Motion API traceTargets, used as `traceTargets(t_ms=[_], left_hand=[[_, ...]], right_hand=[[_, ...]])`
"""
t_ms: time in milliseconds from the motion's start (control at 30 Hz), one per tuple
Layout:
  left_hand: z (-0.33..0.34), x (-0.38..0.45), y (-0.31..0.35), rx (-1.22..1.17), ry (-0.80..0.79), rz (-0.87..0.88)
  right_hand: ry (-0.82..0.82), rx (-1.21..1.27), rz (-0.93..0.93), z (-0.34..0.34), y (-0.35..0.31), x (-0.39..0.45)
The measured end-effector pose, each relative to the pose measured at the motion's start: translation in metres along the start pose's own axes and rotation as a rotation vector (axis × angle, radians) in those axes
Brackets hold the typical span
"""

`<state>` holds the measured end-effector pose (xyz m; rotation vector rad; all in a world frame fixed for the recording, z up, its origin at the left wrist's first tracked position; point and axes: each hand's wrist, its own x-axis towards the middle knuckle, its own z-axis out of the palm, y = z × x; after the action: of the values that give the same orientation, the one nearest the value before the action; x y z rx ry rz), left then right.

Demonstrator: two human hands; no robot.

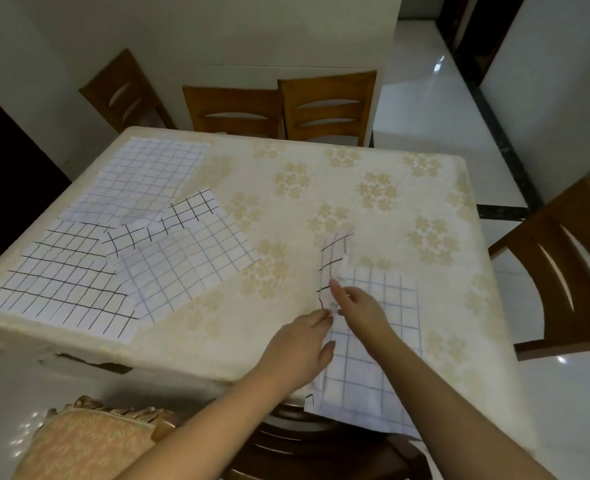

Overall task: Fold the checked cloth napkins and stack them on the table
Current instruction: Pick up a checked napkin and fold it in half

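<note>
A blue-checked napkin (380, 341) lies at the table's near edge and hangs over it. On its left side lies a narrow folded black-checked napkin (333, 261). My left hand (300, 348) pinches the cloth's left edge with fingertips and thumb. My right hand (359, 310) rests on the cloth, forefinger stretched out onto the black-checked strip. Several unfolded checked napkins lie overlapping on the table's left side: a black-checked one (57, 289), a blue-checked one (186, 261) and a pale one (148, 174) at the far corner.
The table (321, 188) wears a cream floral cloth. Wooden chairs stand at the far side (324, 105), the far left (123, 91) and the right (563, 265). A cushioned seat (89, 441) sits near left below the table edge. A glossy white floor surrounds everything.
</note>
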<state>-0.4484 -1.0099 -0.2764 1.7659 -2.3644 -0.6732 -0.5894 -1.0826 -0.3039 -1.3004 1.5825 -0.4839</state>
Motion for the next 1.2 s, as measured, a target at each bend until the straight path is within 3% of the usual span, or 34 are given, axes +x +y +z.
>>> traceTargets(t_ms=[200, 367, 567, 900, 1200], left_hand=[[0.013, 0.003, 0.010, -0.082, -0.023, 0.121], [0.023, 0.000, 0.000, -0.398, 0.045, 0.131], [0.039, 0.008, -0.021, -0.713, 0.069, -0.225], [0.089, 0.062, -0.020, -0.677, 0.054, -0.592], [0.120, 0.095, -0.025, -0.485, 0.081, -0.920]], right_hand=[[0.144, -0.180, 0.054, -0.016, 0.007, 0.001], [0.235, -0.145, 0.121, -0.033, 0.030, 0.004], [0.271, -0.012, 0.203, -0.054, 0.062, 0.011], [0.157, -0.030, 0.262, -0.094, 0.125, 0.041], [0.056, -0.112, 0.267, -0.116, 0.172, 0.052]])
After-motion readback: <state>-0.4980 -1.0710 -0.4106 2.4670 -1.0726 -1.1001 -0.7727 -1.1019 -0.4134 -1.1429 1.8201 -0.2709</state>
